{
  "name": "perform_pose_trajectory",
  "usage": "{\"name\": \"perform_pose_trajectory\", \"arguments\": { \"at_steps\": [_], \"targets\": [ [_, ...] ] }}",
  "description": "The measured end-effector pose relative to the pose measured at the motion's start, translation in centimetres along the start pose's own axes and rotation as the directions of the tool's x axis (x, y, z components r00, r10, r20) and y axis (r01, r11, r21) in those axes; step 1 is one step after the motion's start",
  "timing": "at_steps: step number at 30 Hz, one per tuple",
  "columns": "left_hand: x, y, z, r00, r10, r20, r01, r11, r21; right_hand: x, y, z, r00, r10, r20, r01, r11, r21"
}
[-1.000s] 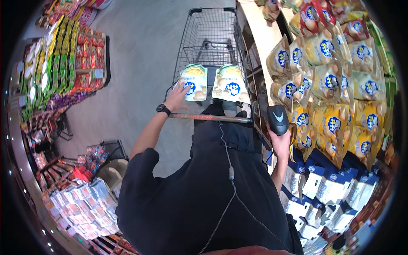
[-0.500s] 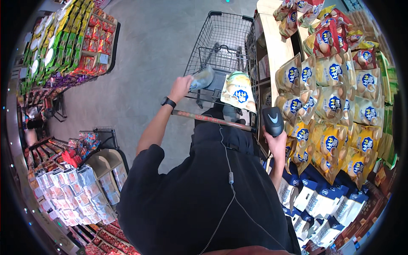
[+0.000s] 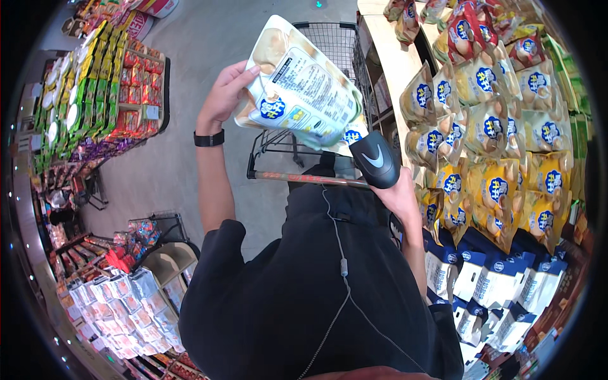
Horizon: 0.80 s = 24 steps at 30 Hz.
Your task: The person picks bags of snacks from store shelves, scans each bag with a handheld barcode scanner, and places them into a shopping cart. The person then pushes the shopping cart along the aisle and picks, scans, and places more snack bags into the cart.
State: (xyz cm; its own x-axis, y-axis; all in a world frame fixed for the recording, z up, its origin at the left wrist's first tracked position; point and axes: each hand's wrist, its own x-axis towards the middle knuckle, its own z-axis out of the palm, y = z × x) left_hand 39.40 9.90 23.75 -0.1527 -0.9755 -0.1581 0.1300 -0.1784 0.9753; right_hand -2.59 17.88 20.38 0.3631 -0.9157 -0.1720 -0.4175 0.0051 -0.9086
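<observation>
My left hand (image 3: 225,95) is closed on the left edge of a snack bag (image 3: 310,88), lifted above the shopping cart (image 3: 326,43) with its text-covered back turned up. In my right hand (image 3: 399,197) is a black barcode scanner (image 3: 375,161), its head close to the bag's lower right corner. I cannot tell whether the two touch. Behind the scanner head and the lifted bag shows a piece of another snack bag (image 3: 352,135). The lifted bag covers much of the cart's basket. The cart's handle (image 3: 297,179) runs across in front of my body.
Snack bags in yellow (image 3: 496,187), cream and red fill the display along the right. Blue and white cartons (image 3: 498,278) stand nearer. At the left are a stack of green and yellow packs (image 3: 92,95) and a shelf of white packs (image 3: 117,310). Grey floor (image 3: 190,50) lies between.
My left hand has raised a bag from the cart and turned its back upward. The scanner in my right hand has moved left, up to the bag.
</observation>
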Motion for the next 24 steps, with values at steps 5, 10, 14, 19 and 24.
{"name": "perform_pose_trajectory", "arguments": {
  "at_steps": [5, 10, 14, 19, 24],
  "targets": [
    [1.3, 1.2, 1.7, 0.985, -0.022, 0.172, 0.029, 0.999, -0.039, -0.8, 0.0, -1.3, 0.999, -0.027, 0.024, 0.027, 1.000, -0.003],
    [1.4, -1.2, 4.5, 0.999, 0.024, -0.023, -0.027, 0.993, -0.114, -2.4, 2.8, -1.3, 0.998, 0.023, -0.052, -0.014, 0.987, 0.162],
    [3.0, -4.6, 9.0, 0.972, 0.087, -0.217, -0.127, 0.975, -0.181, -3.6, 5.1, -1.8, 0.967, -0.106, -0.230, 0.137, 0.983, 0.122],
    [8.9, -6.8, 16.0, 0.928, 0.140, -0.346, -0.216, 0.957, -0.192, -5.5, 7.1, -2.3, 0.940, 0.113, -0.321, -0.056, 0.981, 0.183],
    [18.0, -6.9, 17.6, 0.851, 0.415, -0.322, -0.334, 0.900, 0.278, -7.4, 9.2, -2.5, 0.907, 0.176, -0.384, -0.098, 0.972, 0.214]
  ]
}}
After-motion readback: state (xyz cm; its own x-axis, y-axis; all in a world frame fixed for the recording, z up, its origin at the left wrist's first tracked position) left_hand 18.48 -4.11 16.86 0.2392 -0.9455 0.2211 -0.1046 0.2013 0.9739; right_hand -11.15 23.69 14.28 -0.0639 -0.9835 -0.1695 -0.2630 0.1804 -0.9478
